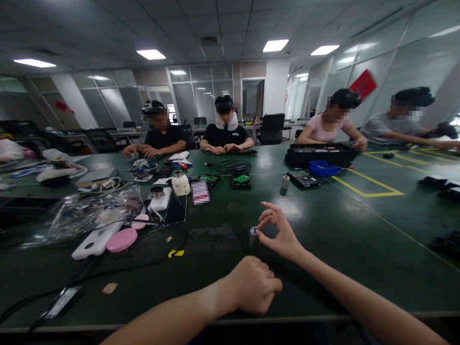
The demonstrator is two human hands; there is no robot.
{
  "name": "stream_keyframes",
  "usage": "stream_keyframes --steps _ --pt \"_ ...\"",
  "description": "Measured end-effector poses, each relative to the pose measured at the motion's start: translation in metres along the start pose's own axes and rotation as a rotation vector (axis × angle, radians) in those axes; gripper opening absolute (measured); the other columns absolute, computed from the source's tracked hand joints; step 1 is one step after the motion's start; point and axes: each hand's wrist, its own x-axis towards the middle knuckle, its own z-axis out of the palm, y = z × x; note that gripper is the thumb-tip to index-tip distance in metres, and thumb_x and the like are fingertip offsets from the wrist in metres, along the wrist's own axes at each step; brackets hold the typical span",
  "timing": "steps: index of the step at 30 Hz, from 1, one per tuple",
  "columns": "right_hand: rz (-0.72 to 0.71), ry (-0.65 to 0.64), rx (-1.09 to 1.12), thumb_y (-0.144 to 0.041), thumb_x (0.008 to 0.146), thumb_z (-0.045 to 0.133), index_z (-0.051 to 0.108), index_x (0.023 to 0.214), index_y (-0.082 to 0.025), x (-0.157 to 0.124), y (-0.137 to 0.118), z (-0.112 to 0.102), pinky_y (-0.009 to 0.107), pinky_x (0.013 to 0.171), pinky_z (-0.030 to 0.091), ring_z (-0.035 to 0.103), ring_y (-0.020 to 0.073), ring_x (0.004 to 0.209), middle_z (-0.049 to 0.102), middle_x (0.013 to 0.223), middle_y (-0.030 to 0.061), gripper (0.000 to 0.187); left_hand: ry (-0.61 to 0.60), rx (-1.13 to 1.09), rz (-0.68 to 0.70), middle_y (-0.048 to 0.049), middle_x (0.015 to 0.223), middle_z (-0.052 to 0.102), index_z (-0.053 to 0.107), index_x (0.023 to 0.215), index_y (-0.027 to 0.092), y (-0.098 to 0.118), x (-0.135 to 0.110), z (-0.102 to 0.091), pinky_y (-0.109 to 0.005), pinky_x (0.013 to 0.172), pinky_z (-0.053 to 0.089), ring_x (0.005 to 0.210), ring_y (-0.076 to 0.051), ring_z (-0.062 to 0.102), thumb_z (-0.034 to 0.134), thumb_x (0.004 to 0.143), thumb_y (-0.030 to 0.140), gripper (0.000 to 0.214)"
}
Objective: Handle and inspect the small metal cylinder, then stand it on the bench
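My right hand reaches over the table with thumb and index finger pinched together at the top of a small grey metal cylinder. The other fingers are raised and curved. The cylinder stands upright on the green tabletop; whether the fingertips grip its top or a tiny piece on it is hard to see. Closer to the table's front edge, my left hand is curled into a fist, knuckles up. Its palm side is hidden, so anything inside does not show. A second metal cylinder stands farther back.
Left of my hands lie a pink round lid, a white device, clear plastic bags, a dark phone and cables. Beyond are a hard drive, a blue tray and several people seated at the table.
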Motion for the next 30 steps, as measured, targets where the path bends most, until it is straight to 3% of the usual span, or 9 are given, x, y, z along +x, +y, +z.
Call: stream_keyframes --steps 2,6,8,10,13,17,20,23,30 --pt "0.017 -0.003 0.036 -0.016 0.075 0.067 0.032 0.135 -0.029 0.001 0.001 0.0 0.036 0.077 0.051 0.062 0.0142 0.073 0.051 0.097 0.0011 0.071 0.033 -0.013 -0.142 0.0001 0.064 0.064 0.057 0.072 0.02 -0.001 0.0 -0.004 -0.03 0.056 0.04 0.061 -0.018 0.059 0.055 0.075 0.017 0.005" --pt "0.066 -0.026 0.127 -0.017 0.076 0.066 0.029 0.136 -0.029 0.005 0.004 -0.004 0.035 0.077 0.052 0.062 0.0136 0.075 0.049 0.098 0.001 0.072 0.146 -0.087 -0.596 -0.0008 0.074 0.062 0.053 0.082 0.019 -0.009 -0.006 -0.017 -0.028 0.059 0.04 0.067 -0.018 0.06 0.053 0.08 0.019 0.002" --pt "0.094 -0.045 0.157 -0.016 0.077 0.065 0.028 0.136 -0.03 0.007 0.004 -0.007 0.034 0.074 0.053 0.062 0.0132 0.074 0.049 0.099 0.0012 0.072 0.16 -0.138 -0.767 -0.0011 0.076 0.061 0.05 0.087 0.019 -0.018 -0.011 -0.021 -0.028 0.058 0.04 0.067 -0.019 0.059 0.052 0.087 0.035 0.015" --pt "0.119 -0.075 0.16 -0.015 0.077 0.065 0.028 0.137 -0.029 0.008 0.003 -0.01 0.033 0.073 0.053 0.062 0.0134 0.075 0.049 0.1 0.0019 0.072 0.14 -0.184 -0.869 -0.0025 0.081 0.06 0.049 0.091 0.019 -0.028 -0.016 -0.021 -0.029 0.059 0.042 0.071 -0.021 0.06 0.056 0.082 0.055 0.038" --pt "0.136 -0.14 0.122 -0.013 0.075 0.065 0.03 0.137 -0.027 0.008 0.002 -0.015 0.036 0.08 0.052 0.061 0.0152 0.08 0.051 0.1 0.0028 0.072 0.119 -0.285 -0.868 -0.0054 0.094 0.06 0.049 0.104 0.019 -0.046 -0.018 -0.018 -0.034 0.068 0.047 0.083 -0.025 0.06 0.065 0.072 0.064 0.058" --pt "0.137 -0.205 0.041 -0.012 0.075 0.065 0.034 0.136 -0.024 0.01 0.0 -0.02 0.039 0.091 0.048 0.06 0.0185 0.092 0.057 0.101 0.0043 0.069 0.101 -0.466 -0.713 -0.0054 0.11 0.058 0.051 0.116 0.021 -0.067 -0.01 -0.014 -0.034 0.08 0.047 0.095 -0.023 0.059 0.072 0.075 0.046 0.052" --pt "0.115 -0.305 -0.038 -0.015 0.076 0.068 0.051 0.124 -0.023 0.014 0.002 -0.023 0.038 0.093 0.047 0.06 0.0206 0.101 0.063 0.107 0.006 0.051 0.078 -0.584 -0.646 -0.0029 0.102 0.061 0.059 0.105 0.021 -0.079 -0.005 -0.012 -0.028 0.075 0.047 0.087 -0.019 0.06 0.069 0.08 0.031 0.029" --pt "0.1 -0.397 -0.084 -0.022 0.08 0.069 0.065 0.108 -0.024 0.022 0.008 -0.024 0.036 0.09 0.049 0.063 0.0195 0.1 0.07 0.103 0.0046 0.028 0.076 -0.653 -0.621 -0.0019 0.09 0.063 0.063 0.096 0.017 -0.09 -0.003 -0.009 -0.025 0.066 0.045 0.078 -0.017 0.06 0.07 0.08 0.029 0.02" --pt "0.142 -0.449 -0.026 -0.025 0.085 0.066 0.071 0.105 -0.024 0.077 0.037 -0.026 0.03 0.086 0.053 0.067 0.0174 0.096 0.073 0.102 0.0049 0.021 0.138 -0.642 -0.658 -0.0023 0.084 0.06 0.063 0.093 0.014 -0.134 0.012 -0.01 -0.022 0.059 0.042 0.07 -0.014 0.056 0.071 0.079 0.026 0.02"
